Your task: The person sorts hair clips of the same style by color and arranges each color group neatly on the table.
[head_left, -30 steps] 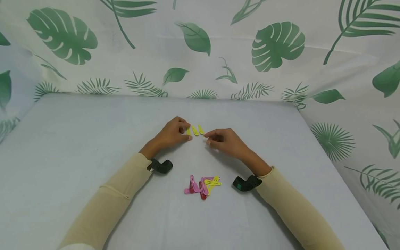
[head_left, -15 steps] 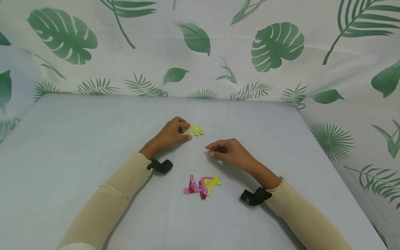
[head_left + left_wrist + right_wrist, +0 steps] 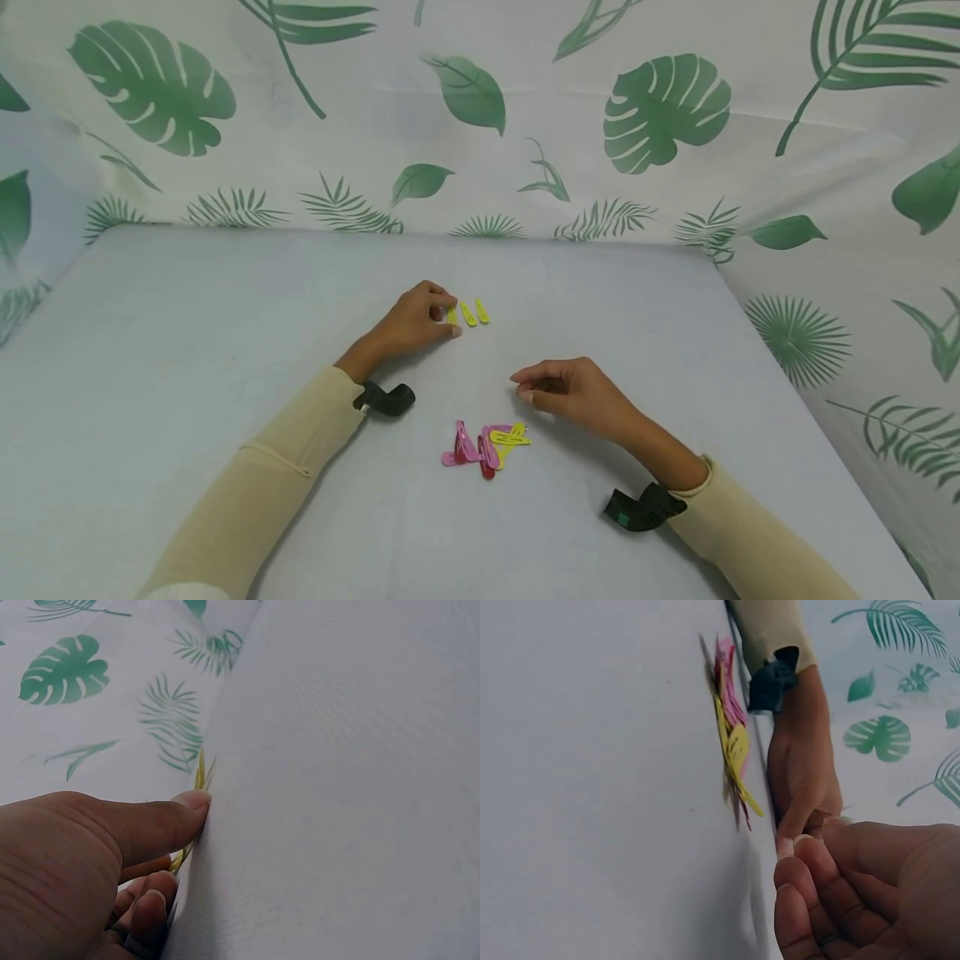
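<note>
My left hand rests on the far part of the table, its thumb and a finger at the two ends of a yellow hair clip. Just right of it lie two more yellow clips, side by side. In the left wrist view, the thumb partly covers the yellow clips. Nothing shows between the loosely bent fingers of my right hand. This hand is above the table, to the right of and beyond a small pile of pink clips, red clips and yellow clips.
A white cloth covers the table. Behind it and along the sides hangs a pale curtain printed with green leaves. Each wrist carries a black camera; the left camera sits left of the pile.
My right hand has drawn back from beside the yellow row, toward the near right. The left hand and the clips have stayed where they were.
</note>
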A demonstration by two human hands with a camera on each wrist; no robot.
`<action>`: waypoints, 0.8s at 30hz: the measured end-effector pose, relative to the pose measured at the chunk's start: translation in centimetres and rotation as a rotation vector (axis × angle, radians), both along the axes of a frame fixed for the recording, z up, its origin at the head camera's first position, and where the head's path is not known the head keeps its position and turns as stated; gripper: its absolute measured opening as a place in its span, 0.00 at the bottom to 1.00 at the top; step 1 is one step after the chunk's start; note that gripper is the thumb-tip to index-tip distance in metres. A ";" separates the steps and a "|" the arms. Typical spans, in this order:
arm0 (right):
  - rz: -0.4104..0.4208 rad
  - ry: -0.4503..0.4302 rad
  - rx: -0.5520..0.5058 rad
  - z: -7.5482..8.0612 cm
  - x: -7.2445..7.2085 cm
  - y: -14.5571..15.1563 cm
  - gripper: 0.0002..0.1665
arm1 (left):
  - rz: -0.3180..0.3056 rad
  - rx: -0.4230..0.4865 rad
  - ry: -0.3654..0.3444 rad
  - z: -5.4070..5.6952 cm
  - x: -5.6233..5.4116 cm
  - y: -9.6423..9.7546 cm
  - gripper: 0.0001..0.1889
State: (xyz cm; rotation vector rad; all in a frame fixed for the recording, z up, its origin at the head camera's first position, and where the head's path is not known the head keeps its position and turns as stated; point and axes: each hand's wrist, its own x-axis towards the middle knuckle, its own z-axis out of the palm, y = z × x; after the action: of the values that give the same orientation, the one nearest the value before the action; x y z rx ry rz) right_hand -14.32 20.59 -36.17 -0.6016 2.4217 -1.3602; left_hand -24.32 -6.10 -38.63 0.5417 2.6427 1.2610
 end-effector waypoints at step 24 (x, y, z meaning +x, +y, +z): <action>0.229 0.076 0.123 -0.4 1.9 0.1 0.22 | -0.005 0.003 0.023 -0.4 -0.1 -0.1 0.26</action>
State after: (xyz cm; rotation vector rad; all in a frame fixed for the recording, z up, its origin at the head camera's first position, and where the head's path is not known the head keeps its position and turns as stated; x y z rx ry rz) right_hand -12.46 20.67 -36.53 -0.8806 2.3859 -1.1074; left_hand -24.47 -6.21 -38.99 0.5655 2.6569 1.2649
